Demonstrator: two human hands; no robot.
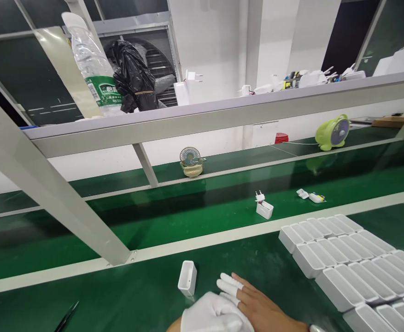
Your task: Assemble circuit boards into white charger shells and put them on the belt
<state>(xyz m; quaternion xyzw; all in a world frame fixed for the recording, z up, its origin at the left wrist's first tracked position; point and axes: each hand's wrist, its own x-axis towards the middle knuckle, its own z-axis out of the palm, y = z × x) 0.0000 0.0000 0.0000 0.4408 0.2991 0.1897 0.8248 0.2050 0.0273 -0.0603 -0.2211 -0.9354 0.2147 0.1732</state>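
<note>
Right hand lies flat on green counter, fingers together, white cots on fingertips, over gloved left hand, grip indiscernible. Open white shell stands just beside them. Shell rows at right.

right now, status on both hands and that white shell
Right hand flat on the belt, finger cots on, holding nothing. Left hand gloved, partly out of frame, grip unclear. White shell upright just left of fingertips, untouched. Row of white shells to the right.
</note>
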